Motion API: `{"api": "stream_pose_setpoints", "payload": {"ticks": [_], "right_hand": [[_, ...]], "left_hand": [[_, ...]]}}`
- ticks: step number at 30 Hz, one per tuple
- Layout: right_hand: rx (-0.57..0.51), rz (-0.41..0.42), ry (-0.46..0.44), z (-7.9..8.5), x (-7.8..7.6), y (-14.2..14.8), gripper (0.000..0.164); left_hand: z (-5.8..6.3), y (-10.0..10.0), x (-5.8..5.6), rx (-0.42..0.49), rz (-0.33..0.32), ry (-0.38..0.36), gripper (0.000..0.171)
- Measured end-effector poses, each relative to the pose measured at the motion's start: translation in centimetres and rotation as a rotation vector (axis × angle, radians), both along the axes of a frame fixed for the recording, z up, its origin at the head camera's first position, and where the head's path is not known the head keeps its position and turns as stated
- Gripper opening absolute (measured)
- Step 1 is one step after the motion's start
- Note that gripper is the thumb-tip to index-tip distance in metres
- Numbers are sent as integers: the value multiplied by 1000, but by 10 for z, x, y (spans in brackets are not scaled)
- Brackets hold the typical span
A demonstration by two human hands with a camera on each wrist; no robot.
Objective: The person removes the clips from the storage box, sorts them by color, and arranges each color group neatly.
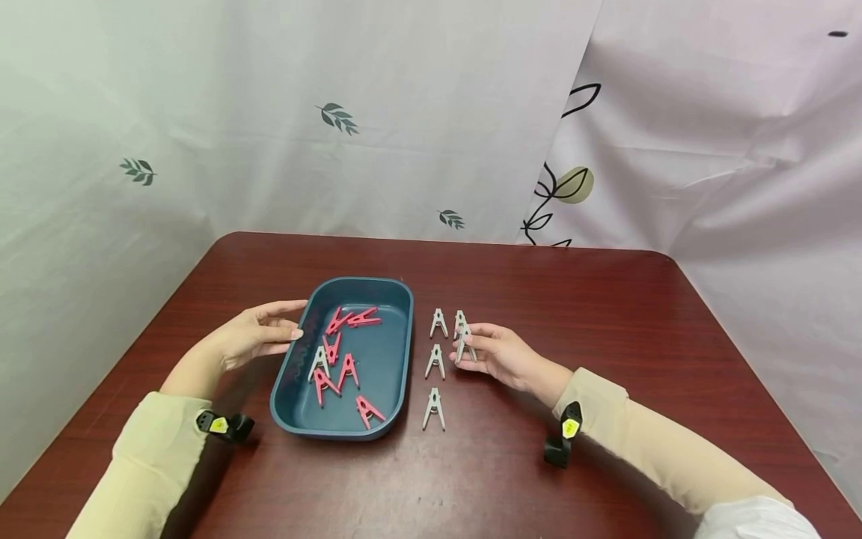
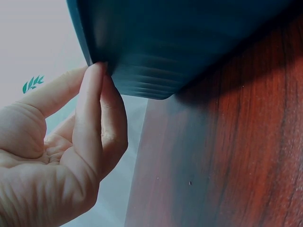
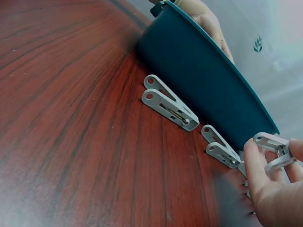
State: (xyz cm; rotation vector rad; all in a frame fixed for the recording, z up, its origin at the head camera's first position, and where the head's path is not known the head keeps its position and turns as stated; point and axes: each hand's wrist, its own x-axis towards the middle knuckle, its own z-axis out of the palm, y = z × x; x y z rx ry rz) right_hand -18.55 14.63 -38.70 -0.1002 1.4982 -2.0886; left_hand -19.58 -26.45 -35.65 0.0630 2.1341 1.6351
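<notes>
A dark blue bin [image 1: 408, 359] sits on the table, left of centre. My left hand [image 1: 252, 335] holds its left rim; in the left wrist view, the fingertips [image 2: 96, 71] meet at the rim's edge. Several pink clothespins [image 1: 348, 370] and one grey-white clothespin [image 1: 319, 364] lie inside the bin. My right hand [image 1: 501, 357] pinches a grey-white clothespin [image 3: 277, 150] between thumb and fingers, beside the standing pins. Several more grey-white clothespins [image 1: 434, 409] stand on the table right of the bin, legs spread, partly in a column; one [image 1: 460, 318] is partly hidden behind the held pin.
The reddish-brown wooden table [image 1: 592, 314] reaches back to a pale curtain [image 1: 404, 180] with leaf prints. Each wrist carries a black strap with a small camera [image 1: 569, 434]. The bin's raised walls stand close to the row of pins.
</notes>
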Motion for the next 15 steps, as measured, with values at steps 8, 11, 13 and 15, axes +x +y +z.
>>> {"api": "stream_pose_setpoints", "payload": {"ticks": [8, 11, 13, 15], "right_hand": [[243, -6, 170, -4, 4, 5, 33], [337, -13, 221, -6, 4, 5, 33], [369, -17, 232, -7, 5, 5, 33], [402, -22, 239, -8, 6, 5, 33]], "left_hand": [[0, 0, 0, -1, -3, 2, 75], [1, 0, 1, -6, -3, 5, 75], [1, 1, 1, -11, -2, 5, 75], [1, 1, 1, -12, 0, 4, 75]]}}
